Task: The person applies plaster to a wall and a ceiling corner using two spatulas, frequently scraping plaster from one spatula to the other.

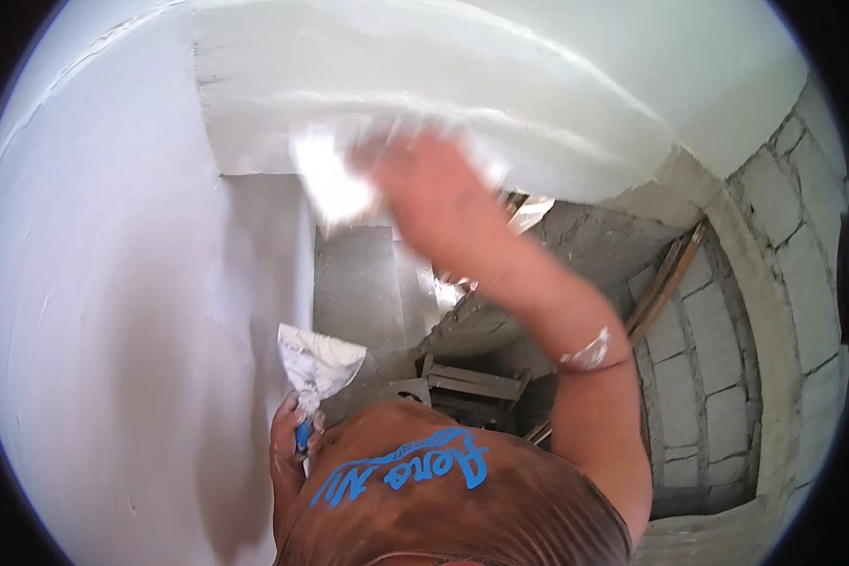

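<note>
Low beside my torso, my left hand (pixel 299 429) is closed round the blue handle of a putty knife (pixel 321 361). Its broad blade points upward and carries white plaster. My right hand (pixel 420 174) is raised high in front of me and smeared by motion. It grips a wide, flat, pale blade (pixel 332 184), whose exact shape is blurred and partly hidden behind the hand. This blade is up against or close to the underside of a smooth plastered beam (pixel 349 113); contact cannot be made out. White plaster sticks to my right forearm near the elbow.
A smooth pale wall (pixel 113 311) stands close on my left. Rough grey block walls (pixel 684 396) are on the right, with a wooden plank (pixel 668 278) leaning there. Below, a wooden frame or bench (pixel 472 382) sits beyond my torso.
</note>
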The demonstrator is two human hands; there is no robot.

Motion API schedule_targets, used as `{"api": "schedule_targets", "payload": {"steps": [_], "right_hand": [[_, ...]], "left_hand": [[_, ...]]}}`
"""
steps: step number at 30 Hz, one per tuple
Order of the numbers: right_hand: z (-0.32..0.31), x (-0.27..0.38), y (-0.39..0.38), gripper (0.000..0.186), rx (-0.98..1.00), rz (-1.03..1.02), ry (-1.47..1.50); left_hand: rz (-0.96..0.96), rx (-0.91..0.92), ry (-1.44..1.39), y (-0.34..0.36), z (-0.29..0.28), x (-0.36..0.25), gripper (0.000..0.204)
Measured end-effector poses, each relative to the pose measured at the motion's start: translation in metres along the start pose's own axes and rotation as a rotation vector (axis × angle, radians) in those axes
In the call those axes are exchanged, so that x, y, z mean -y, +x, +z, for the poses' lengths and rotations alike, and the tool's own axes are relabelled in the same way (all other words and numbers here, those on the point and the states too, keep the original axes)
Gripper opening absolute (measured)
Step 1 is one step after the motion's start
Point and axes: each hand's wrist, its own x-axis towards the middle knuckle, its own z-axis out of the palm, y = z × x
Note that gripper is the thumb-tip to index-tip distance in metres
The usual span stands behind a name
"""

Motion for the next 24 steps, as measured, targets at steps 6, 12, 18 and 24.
{"api": "schedule_targets", "payload": {"steps": [6,12,18,24], "right_hand": [[-0.016,-0.059,0.041,0.043,-0.272,0.247,-0.463],[0.133,0.012,-0.125,0.06,0.14,0.317,-0.102],[0.052,0.02,-0.131,0.055,0.224,0.211,0.072],[-0.068,-0.092,-0.018,0.052,-0.464,0.223,-0.41]], "left_hand": [[-0.015,0.119,0.04,0.009,0.017,-0.017,0.029],[-0.086,0.115,0.066,0.002,0.027,-0.022,0.031],[-0.168,0.107,0.062,0.004,0.021,-0.033,0.03],[-0.157,0.159,0.078,0.006,0.03,-0.034,0.033]]}}
